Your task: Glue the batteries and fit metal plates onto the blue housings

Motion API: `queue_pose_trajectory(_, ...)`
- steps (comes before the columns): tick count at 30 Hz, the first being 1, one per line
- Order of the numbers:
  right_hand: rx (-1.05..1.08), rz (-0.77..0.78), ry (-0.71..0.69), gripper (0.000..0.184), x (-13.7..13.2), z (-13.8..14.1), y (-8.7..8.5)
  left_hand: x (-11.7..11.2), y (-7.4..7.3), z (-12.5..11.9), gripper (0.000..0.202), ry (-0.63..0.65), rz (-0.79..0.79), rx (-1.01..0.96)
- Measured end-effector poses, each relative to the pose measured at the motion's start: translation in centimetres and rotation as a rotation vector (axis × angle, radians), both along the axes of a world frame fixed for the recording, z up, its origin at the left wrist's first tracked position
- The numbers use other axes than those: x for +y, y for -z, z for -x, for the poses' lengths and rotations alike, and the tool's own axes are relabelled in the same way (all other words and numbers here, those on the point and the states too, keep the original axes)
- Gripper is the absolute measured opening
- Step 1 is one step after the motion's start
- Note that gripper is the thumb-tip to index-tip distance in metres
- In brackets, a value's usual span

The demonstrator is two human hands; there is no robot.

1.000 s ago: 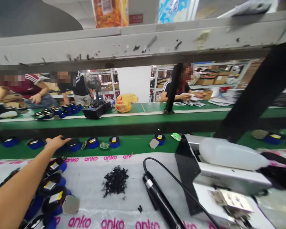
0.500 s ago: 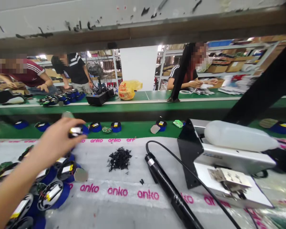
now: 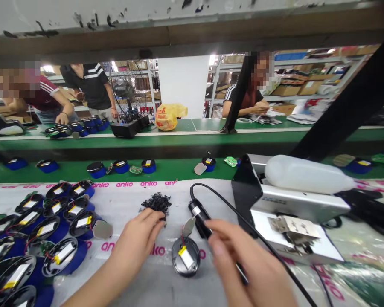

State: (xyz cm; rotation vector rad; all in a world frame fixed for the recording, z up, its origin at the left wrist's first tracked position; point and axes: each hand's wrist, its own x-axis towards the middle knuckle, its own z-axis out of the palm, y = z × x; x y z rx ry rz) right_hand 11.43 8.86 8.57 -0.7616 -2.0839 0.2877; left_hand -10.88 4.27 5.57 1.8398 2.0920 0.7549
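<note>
Green belts run across the far side, and other people work behind them. Close by, the bench (image 3: 141,279) has a soft white foam sheet on it with pink words, so the small parts do not get scratched.

A round black shell (image 3: 186,256) lies flat on the sheet, right between the two hands, near and in the middle. Its open side faces up, so the little silver battery with a yellow end and a thin red wire can be seen inside. A small shiny flap sticks up at its far edge.

The left hand (image 3: 135,243) rests just to the left of the shell, fingers loosely bent, holding nothing. The right hand (image 3: 243,264) is blurry; its fingers curl over a long black tool (image 3: 199,216) with a cord, but I cannot tell if they grip it.

On the left, many blue cups (image 3: 56,228) sit close together in rows, each with a shiny battery. A small pile of black scraps (image 3: 156,202) lies farther away. A grey metal machine (image 3: 294,209) carries a cloudy plastic bottle (image 3: 302,174) on the right.
</note>
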Motion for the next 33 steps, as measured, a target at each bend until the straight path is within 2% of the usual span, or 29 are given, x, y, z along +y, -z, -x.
queue_pose_trajectory(3, -0.314, -0.196, 0.178, 0.037, 1.0, 3.1, 1.7, 0.6, 1.8, 0.4, 0.027, 0.05, 0.083, 0.055)
queue_pose_trajectory(6, -0.376, -0.255, 0.31, 0.023, 1.6, 5.3, 4.0, 0.7, 4.2, 0.1, 0.034, 0.028, 0.064, 0.074)
queue_pose_trajectory(7, -0.364, -0.265, 0.31, 0.019, 1.8, 5.7, 4.5, 0.7, 4.8, 0.0, 0.034, 0.021, 0.047, 0.063)
queue_pose_trajectory(9, -0.32, -0.294, 0.254, 0.021, 2.3, 5.8, 5.0, 0.6, 5.5, 0.1, 0.03, 0.019, 0.004, 0.011)
queue_pose_trajectory(13, -0.229, -0.295, 0.057, 0.018, 3.5, 5.0, 5.0, 0.6, 5.2, 0.3, 0.026, 0.05, -0.09, -0.211)
queue_pose_trajectory(15, -0.203, -0.165, -0.037, 0.035, 3.5, 4.5, 5.0, 0.6, 4.8, 0.1, 0.026, 0.068, -0.118, -0.382)
queue_pose_trajectory(16, -0.181, -0.039, -0.076, 0.043, 3.3, 4.3, 5.1, 0.6, 4.6, 0.0, 0.027, 0.078, -0.12, -0.478)
queue_pose_trajectory(19, -0.054, 0.479, -0.153, 0.041, 2.2, 4.0, 5.2, 0.7, 4.2, -0.3, 0.027, 0.113, -0.081, -0.771)
queue_pose_trajectory(21, 0.037, 0.703, -0.124, 0.043, 1.6, 4.0, 4.9, 0.8, 4.2, -0.3, 0.025, 0.121, -0.034, -0.945)
queue_pose_trajectory(23, 0.067, 0.793, -0.105, 0.049, 1.4, 4.0, 4.4, 1.0, 4.1, -0.4, 0.024, 0.121, -0.001, -1.078)
queue_pose_trajectory(26, 0.072, 0.881, -0.135, 0.048, 1.5, 3.9, 3.4, 1.3, 4.1, -0.6, 0.036, 0.174, 0.029, -1.203)
queue_pose_trajectory(29, 0.071, 0.874, -0.154, 0.046, 2.0, 3.5, 3.0, 1.4, 4.3, -0.8, 0.043, 0.247, 0.082, -1.284)
queue_pose_trajectory(33, 0.046, 0.971, -0.307, 0.045, 3.0, 2.2, 3.3, 1.2, 4.1, -0.8, 0.04, 0.369, 0.101, -1.367)
